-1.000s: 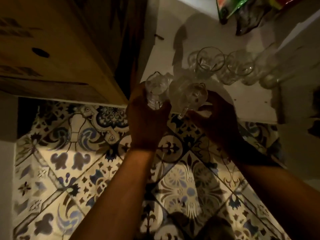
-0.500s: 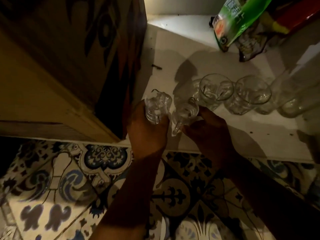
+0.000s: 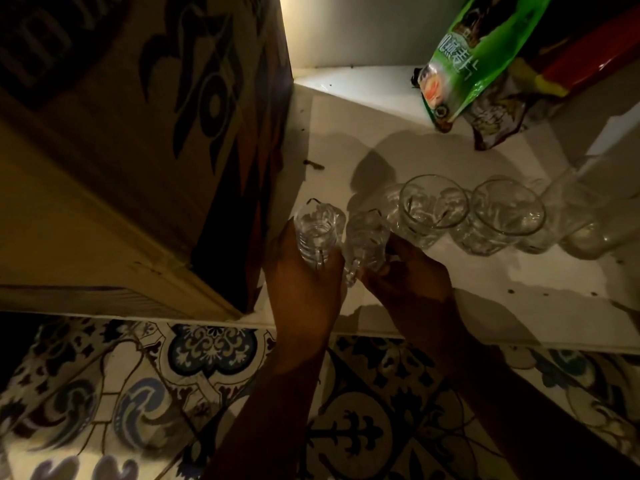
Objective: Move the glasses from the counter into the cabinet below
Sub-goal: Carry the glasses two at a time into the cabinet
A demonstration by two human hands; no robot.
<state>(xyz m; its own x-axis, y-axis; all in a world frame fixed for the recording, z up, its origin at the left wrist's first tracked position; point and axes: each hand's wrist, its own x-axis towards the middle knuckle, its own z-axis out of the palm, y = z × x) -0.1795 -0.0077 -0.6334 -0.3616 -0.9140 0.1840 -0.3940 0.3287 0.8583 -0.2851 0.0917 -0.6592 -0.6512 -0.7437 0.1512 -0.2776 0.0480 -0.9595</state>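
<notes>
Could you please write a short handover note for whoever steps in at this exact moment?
Left hand: gripping a small ribbed glass, low over the white cabinet shelf beside the cardboard box.
Right hand: gripping a second small glass, next to the first.
Done: several glasses, including two wide glasses, already stand in a row on the shelf.
Left: set both held glasses down and release. The counter is out of view, so check it for more.

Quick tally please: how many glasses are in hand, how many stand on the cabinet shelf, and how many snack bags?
Glasses in hand: 2, left hand glass, right hand glass
Glasses clearly standing on shelf: 2 (); more behind, blurred
Snack bags: 2, green bag, red bag
Total: 6
</notes>
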